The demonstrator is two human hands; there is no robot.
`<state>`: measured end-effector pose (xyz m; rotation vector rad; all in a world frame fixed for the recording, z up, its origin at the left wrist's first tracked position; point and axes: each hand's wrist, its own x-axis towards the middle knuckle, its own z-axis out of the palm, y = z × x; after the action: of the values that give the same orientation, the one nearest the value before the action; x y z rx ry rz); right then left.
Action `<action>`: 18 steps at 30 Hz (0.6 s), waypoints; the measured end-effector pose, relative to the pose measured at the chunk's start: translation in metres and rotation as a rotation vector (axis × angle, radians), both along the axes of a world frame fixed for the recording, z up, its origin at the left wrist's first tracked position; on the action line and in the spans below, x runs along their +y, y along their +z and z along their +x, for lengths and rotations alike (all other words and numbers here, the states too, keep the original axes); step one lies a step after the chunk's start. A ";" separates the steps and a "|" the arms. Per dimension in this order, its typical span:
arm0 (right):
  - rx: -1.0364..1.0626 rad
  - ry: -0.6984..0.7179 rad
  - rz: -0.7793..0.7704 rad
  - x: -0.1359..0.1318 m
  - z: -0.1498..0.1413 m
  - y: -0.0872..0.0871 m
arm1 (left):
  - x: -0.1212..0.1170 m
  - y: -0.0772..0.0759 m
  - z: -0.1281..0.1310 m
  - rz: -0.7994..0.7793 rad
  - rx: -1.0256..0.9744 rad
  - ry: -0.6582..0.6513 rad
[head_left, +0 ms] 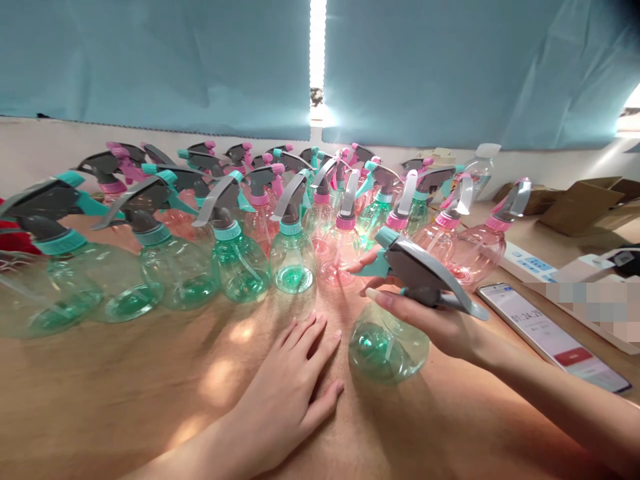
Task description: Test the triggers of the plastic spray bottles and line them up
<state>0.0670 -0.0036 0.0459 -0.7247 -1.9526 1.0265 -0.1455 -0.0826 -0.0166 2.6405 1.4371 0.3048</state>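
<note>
My right hand [440,325] is wrapped round the neck of a green spray bottle [385,350], below its grey and teal trigger head [415,267]. The bottle is clear green and leans slightly; whether its base touches the table is hard to tell. To its left, my left hand [295,380] lies flat on the wooden table [150,387], fingers stretched out and holding nothing. Just beyond that hand stands another green spray bottle [293,267]. A pink spray bottle [343,250] is behind the held one, partly covered by my right fingers.
Several green and pink spray bottles [240,267] stand in rows across the back. At the right lie a phone [545,333] showing a timer and a white power strip [530,263]. Behind them are a cardboard box [590,207] and a clear bottle with a white cap [483,167].
</note>
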 end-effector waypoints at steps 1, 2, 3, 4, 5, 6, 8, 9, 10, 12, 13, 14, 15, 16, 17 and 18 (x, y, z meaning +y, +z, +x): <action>-0.014 -0.003 0.006 0.000 0.001 0.001 | 0.000 0.000 0.000 -0.001 -0.003 0.001; -0.033 -0.011 0.010 -0.001 0.002 0.001 | 0.000 0.000 0.000 0.000 -0.008 0.001; -0.058 -0.022 0.009 -0.002 0.004 0.002 | 0.000 -0.001 0.000 0.002 -0.013 0.000; -0.081 -0.037 0.007 -0.003 0.006 0.002 | 0.000 -0.001 -0.001 0.006 -0.016 -0.002; -0.102 -0.052 0.001 -0.003 0.007 0.002 | 0.000 -0.002 -0.001 0.008 -0.016 -0.004; -0.119 -0.064 -0.007 -0.004 0.008 0.002 | 0.000 -0.003 -0.001 0.011 -0.013 -0.006; -0.129 -0.069 -0.017 -0.005 0.009 0.001 | 0.000 -0.004 -0.001 0.014 -0.003 -0.008; -0.127 -0.064 -0.020 -0.005 0.009 0.002 | 0.000 -0.004 -0.001 0.014 0.001 -0.005; -0.121 -0.061 -0.020 -0.005 0.009 0.002 | 0.001 -0.004 -0.001 0.017 0.001 -0.004; -0.109 -0.060 -0.021 -0.005 0.009 0.002 | 0.001 -0.003 -0.001 0.022 -0.005 -0.003; -0.102 -0.057 -0.020 -0.004 0.008 0.002 | 0.001 -0.003 -0.001 0.023 -0.010 -0.003; -0.096 -0.045 -0.019 -0.004 0.008 0.002 | 0.001 -0.002 -0.001 0.025 -0.013 -0.004; -0.087 -0.029 -0.016 -0.004 0.008 0.002 | 0.001 -0.002 -0.001 0.027 -0.014 -0.003; -0.071 -0.005 -0.013 -0.004 0.008 0.002 | 0.001 -0.001 -0.001 0.026 -0.013 -0.003; -0.052 0.022 -0.013 -0.004 0.007 0.002 | 0.001 -0.001 -0.001 0.024 -0.011 -0.001; -0.028 0.046 -0.017 -0.004 0.007 0.002 | 0.001 0.000 0.000 0.022 -0.010 -0.001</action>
<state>0.0739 -0.0072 0.0484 -0.7098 -1.9951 1.0666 -0.1460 -0.0818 -0.0171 2.6527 1.4377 0.3345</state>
